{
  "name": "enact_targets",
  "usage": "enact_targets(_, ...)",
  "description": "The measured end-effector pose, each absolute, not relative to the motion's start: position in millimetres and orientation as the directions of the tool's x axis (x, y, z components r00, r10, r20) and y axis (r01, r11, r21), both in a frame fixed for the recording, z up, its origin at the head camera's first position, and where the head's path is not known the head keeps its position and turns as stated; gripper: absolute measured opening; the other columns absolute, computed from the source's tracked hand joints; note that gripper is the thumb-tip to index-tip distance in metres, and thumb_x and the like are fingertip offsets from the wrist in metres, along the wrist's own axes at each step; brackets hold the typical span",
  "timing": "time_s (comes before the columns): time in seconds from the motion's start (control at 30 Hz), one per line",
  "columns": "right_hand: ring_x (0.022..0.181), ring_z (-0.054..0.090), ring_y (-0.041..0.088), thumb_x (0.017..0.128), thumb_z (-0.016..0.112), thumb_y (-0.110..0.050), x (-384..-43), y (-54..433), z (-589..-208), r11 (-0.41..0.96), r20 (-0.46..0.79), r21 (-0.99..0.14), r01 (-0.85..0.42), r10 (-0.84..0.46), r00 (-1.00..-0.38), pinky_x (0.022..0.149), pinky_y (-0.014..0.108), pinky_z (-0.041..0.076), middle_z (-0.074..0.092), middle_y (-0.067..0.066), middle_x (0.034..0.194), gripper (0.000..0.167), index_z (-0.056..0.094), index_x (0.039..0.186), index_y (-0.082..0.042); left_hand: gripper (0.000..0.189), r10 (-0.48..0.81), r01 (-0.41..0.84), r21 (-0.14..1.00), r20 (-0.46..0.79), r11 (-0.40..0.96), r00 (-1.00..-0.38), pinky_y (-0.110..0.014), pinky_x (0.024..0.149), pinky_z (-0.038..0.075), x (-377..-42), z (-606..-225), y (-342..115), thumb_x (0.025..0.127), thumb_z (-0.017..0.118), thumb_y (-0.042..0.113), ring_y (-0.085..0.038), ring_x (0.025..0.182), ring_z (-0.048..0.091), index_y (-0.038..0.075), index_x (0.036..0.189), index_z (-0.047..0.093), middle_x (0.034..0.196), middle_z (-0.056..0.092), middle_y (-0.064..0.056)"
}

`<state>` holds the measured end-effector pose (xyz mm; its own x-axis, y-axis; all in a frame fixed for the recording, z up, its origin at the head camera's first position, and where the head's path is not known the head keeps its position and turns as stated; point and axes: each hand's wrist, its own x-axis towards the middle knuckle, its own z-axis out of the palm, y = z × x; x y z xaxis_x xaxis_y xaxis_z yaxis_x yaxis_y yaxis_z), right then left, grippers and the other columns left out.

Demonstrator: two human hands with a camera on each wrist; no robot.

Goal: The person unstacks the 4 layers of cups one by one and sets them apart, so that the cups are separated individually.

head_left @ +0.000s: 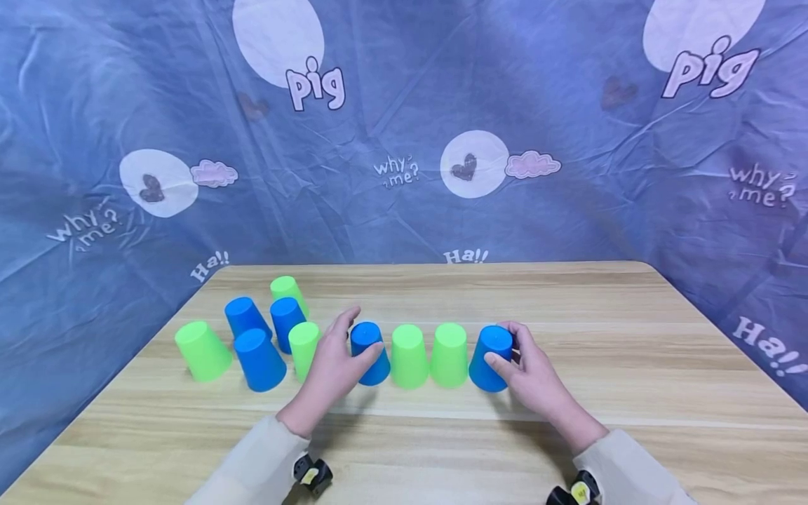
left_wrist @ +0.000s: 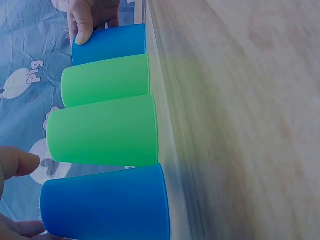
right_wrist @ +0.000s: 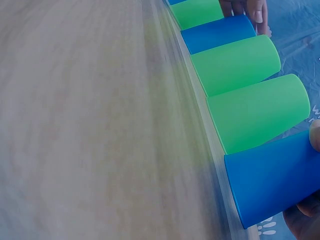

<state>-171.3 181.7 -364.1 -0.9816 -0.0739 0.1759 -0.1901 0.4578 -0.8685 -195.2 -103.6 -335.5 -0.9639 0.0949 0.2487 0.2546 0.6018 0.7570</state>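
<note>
Four-cup row aside, each cup stands upside down on the table. My right hand (head_left: pixel 533 372) grips the blue cup (head_left: pixel 490 359) at the row's right end, thumb on its near side and fingers behind. At the left end is another blue cup (head_left: pixel 369 354); my left hand (head_left: pixel 334 365) is around it with fingers spread. In the left wrist view, the left thumb (left_wrist: pixel 20 163) stays off that blue cup (left_wrist: pixel 105 202), while fingertips lie by its closed end. Between the blue cups stand two green cups, the left one (head_left: pixel 409 356) and the right one (head_left: pixel 449 355).
Left of my left hand stand more upturned cups: a green cup (head_left: pixel 306 347) partly behind the hand, a front blue cup (head_left: pixel 259 361), two blue cups behind it, a far green cup (head_left: pixel 289 294) and an outer green cup (head_left: pixel 203 352). A printed blue cloth (head_left: pixel 391 217) hangs behind the wooden table (head_left: pixel 442 449).
</note>
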Motion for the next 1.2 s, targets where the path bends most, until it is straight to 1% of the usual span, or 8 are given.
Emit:
enact_targets(0.1,0.127,0.037,0.044,0.094,0.054,-0.019,-171.3,181.6,-363.8,0.458,0.17,-0.869,-0.185,-0.074,-0.983,0.101,0.06,0.03,0.042,0.024,0.133,0.048,0.03,0.13,0.0,0.07,0.082,0.226,0.781,0.221,0.582,-0.972,-0.048,0.1,0.04,-197.2,-336.8,-103.8,0.083,0.068,0.022,-0.035,0.129,0.04,0.004,0.141,0.033,0.141,0.04,-0.017)
enact_targets(0.27,0.127,0.037,0.043,0.094,0.054,-0.019,-171.4,181.5,-363.4,0.46,0.168,-0.869,-0.181,-0.07,-0.983,0.102,0.06,0.03,0.042,0.025,0.133,0.048,0.03,0.13,0.001,0.065,0.078,0.198,0.822,0.185,0.534,-0.98,-0.046,0.102,0.038,-201.7,-340.0,-104.4,0.084,0.066,0.016,-0.035,0.128,0.041,0.002,0.139,0.035,0.14,0.042,-0.019)
enact_targets(0.47,0.127,0.037,0.043,0.094,0.054,-0.019,-171.4,181.3,-363.0,0.461,0.168,-0.869,-0.182,-0.071,-0.983,0.101,0.06,0.03,0.042,0.024,0.133,0.048,0.03,0.13,0.0,0.054,0.075,0.188,0.829,0.175,0.527,-0.982,-0.05,0.098,0.041,-203.8,-344.4,-105.1,0.085,0.064,0.011,-0.037,0.123,0.046,0.001,0.134,0.043,0.133,0.049,-0.022)
enact_targets(0.67,0.126,0.037,0.044,0.094,0.054,-0.019,-171.4,181.1,-362.3,0.463,0.167,-0.868,-0.179,-0.067,-0.984,0.101,0.06,0.03,0.042,0.024,0.132,0.048,0.03,0.13,0.0,0.053,0.076,0.2,0.837,0.187,0.51,-0.979,-0.051,0.099,0.04,-202.7,-343.7,-104.7,0.085,0.064,0.011,-0.038,0.124,0.045,0.001,0.133,0.044,0.133,0.049,-0.022)
enact_targets(0.8,0.126,0.038,0.044,0.094,0.055,-0.018,-171.6,180.6,-362.7,0.462,0.17,-0.868,-0.182,-0.069,-0.983,0.101,0.06,0.03,0.042,0.025,0.132,0.048,0.03,0.13,0.001,0.054,0.062,0.215,0.841,0.213,0.497,-0.975,-0.048,0.1,0.039,-201.6,-340.1,-105.0,0.084,0.066,0.011,-0.035,0.125,0.045,0.002,0.133,0.044,0.134,0.048,-0.02)
enact_targets(0.93,0.126,0.037,0.044,0.094,0.054,-0.018,-171.6,180.5,-362.4,0.465,0.168,-0.867,-0.179,-0.066,-0.984,0.101,0.06,0.03,0.042,0.025,0.133,0.048,0.03,0.131,0.001,0.055,0.053,0.257,0.82,0.268,0.511,-0.962,-0.045,0.1,0.04,-198.8,-333.1,-105.1,0.084,0.067,0.012,-0.034,0.123,0.047,0.001,0.133,0.045,0.133,0.049,-0.02)
enact_targets(1.07,0.126,0.037,0.044,0.094,0.055,-0.017,-171.7,180.5,-362.2,0.466,0.165,-0.867,-0.176,-0.064,-0.984,0.101,0.06,0.03,0.042,0.025,0.133,0.048,0.03,0.131,0.001,0.055,0.038,0.291,0.793,0.321,0.535,-0.946,-0.045,0.098,0.042,-194.7,-326.3,-105.4,0.082,0.069,0.012,-0.034,0.119,0.051,0.001,0.132,0.046,0.131,0.052,-0.019)
enact_targets(1.2,0.126,0.037,0.044,0.094,0.054,-0.018,-171.9,180.3,-362.6,0.467,0.165,-0.866,-0.176,-0.064,-0.984,0.101,0.061,0.03,0.042,0.025,0.133,0.048,0.03,0.13,0.001,0.055,0.013,0.301,0.788,0.349,0.537,-0.937,-0.045,0.098,0.043,-190.4,-317.4,-108.0,0.082,0.069,0.014,-0.033,0.117,0.053,0.002,0.131,0.047,0.13,0.053,-0.017)
